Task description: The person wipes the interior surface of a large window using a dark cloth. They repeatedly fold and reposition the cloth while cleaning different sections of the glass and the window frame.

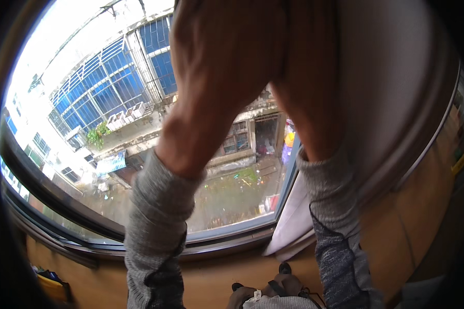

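Both my arms are raised in front of the window (pixel 236 224), sleeves pushed back to the wrists. My left hand (pixel 224 58) is dark and blurred near the top edge, with its back towards me. Close beside it is my right hand (pixel 311 50), next to a pale curtain (pixel 386 89). The fingers of both hands are lost in shadow or beyond the top edge. I cannot tell whether they hold anything. Lower down, the curtain's hem (pixel 294 235) hangs by the window's right corner.
Dark window frame rails (pixel 62 193) curve along the left. Outside stands a building with barred blue windows (pixel 100 85) above a littered yard (pixel 232 193). A yellow item (pixel 52 287) lies at lower left. My shoes (pixel 284 267) show below, by a tan surface (pixel 212 270).
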`<control>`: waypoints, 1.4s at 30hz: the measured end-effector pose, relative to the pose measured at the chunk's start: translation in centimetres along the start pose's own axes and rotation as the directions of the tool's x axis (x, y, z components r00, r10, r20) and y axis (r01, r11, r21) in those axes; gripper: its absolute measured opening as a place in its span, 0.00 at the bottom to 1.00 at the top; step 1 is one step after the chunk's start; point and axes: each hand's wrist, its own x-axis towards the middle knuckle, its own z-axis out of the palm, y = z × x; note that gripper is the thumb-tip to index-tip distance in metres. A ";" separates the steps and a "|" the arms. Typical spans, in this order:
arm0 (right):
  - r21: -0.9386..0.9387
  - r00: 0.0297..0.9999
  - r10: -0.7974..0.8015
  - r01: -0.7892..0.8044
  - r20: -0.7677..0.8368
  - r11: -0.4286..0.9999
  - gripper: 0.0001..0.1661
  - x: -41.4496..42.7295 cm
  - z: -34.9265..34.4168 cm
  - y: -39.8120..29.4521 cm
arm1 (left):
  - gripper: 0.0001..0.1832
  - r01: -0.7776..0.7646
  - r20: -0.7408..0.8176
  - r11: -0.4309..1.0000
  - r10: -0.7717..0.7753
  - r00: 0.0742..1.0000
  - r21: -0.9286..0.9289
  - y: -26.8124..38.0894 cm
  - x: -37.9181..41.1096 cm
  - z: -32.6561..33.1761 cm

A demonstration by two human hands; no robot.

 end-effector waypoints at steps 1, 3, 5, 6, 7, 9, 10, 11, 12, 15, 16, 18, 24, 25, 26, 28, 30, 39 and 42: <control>-0.037 1.000 0.013 -0.012 0.009 0.999 0.36 -2.1 -0.2 -0.3 | 0.23 0.077 0.142 0.997 -0.079 0.987 0.025 2.3 -0.9 -1.2; 0.006 0.993 0.085 -0.086 0.078 0.996 0.35 -9.3 2.7 -3.8 | 0.26 0.166 0.456 0.972 -0.225 0.861 0.166 4.8 -6.5 -4.8; -0.025 0.977 0.119 -0.116 0.177 0.993 0.35 -15.4 2.1 -6.3 | 0.26 0.208 0.606 0.954 -0.297 0.738 0.214 8.3 -11.7 -7.9; -0.069 0.962 0.142 -0.130 0.235 0.989 0.35 -19.0 1.3 -6.5 | 0.27 0.148 0.613 0.965 -0.253 0.748 0.218 10.7 -15.2 -8.1; -0.089 0.941 0.177 -0.158 0.287 0.983 0.35 -23.0 0.6 -7.2 | 0.26 0.132 0.646 0.974 -0.221 0.731 0.184 13.0 -18.4 -9.0; -0.076 0.876 0.256 -0.247 0.408 0.966 0.30 -32.0 -0.1 -9.9 | 0.20 0.112 0.754 0.989 -0.149 0.639 0.100 16.9 -25.0 -12.4; -0.067 0.826 0.309 -0.316 0.472 0.946 0.27 -37.1 -0.5 -11.4 | 0.20 0.120 0.805 0.991 -0.112 0.582 0.051 18.8 -28.4 -14.1; -0.058 0.768 0.354 -0.385 0.534 0.921 0.25 -42.1 -0.7 -12.9 | 0.21 0.176 0.849 0.984 -0.098 0.518 0.006 20.7 -31.9 -16.1; -0.062 0.712 0.389 -0.439 0.584 0.896 0.23 -46.3 -1.4 -14.3 | 0.21 0.246 0.903 0.968 -0.061 0.425 -0.050 22.3 -34.9 -18.0; -0.013 0.707 0.379 -0.464 0.596 0.886 0.23 -54.6 -2.7 -16.9 | 0.23 0.397 0.937 0.907 -0.008 0.350 -0.141 26.7 -43.8 -21.8; -0.052 0.702 0.404 -0.465 0.586 0.884 0.23 -57.6 -2.8 -17.8 | 0.24 0.411 0.941 0.900 -0.002 0.338 -0.145 27.8 -46.0 -22.5; -0.124 0.681 0.445 -0.467 0.582 0.876 0.24 -63.6 -2.9 -19.1 | 0.26 0.452 0.955 0.881 -0.002 0.296 -0.139 30.5 -50.3 -23.5; -0.201 0.461 0.494 -0.548 0.737 0.812 0.31 -71.4 -3.7 -21.6 | 0.26 0.572 0.980 0.801 0.089 0.177 -0.176 35.0 -60.6 -26.1; -0.205 0.482 0.520 -0.563 0.705 0.801 0.28 -71.2 -3.4 -22.0 | 0.21 0.563 0.977 0.803 0.108 0.184 -0.195 35.2 -61.4 -26.5; -0.207 0.484 0.515 -0.555 0.708 0.806 0.30 -71.0 -3.4 -22.4 | 0.23 0.569 0.984 0.803 0.122 0.131 -0.175 35.5 -62.0 -27.0; -0.224 0.479 0.524 -0.551 0.704 0.804 0.33 -70.8 -3.8 -23.4 | 0.26 0.573 0.985 0.805 0.171 0.020 -0.152 35.6 -61.3 -27.5; -0.244 0.465 0.567 -0.585 0.680 0.773 0.34 -69.7 -4.4 -24.3 | 0.27 0.535 0.983 0.825 0.139 0.123 -0.184 35.0 -59.6 -27.5; -0.056 0.858 0.414 -0.418 0.304 0.907 0.43 -46.7 1.9 -17.8 | 0.24 0.059 0.703 0.982 0.086 0.706 -0.178 17.7 -35.2 -16.6; 0.112 0.934 0.355 -0.358 0.045 0.927 0.43 -38.9 4.0 -15.8 | 0.22 0.079 0.638 0.981 0.053 0.768 -0.178 13.8 -31.8 -14.5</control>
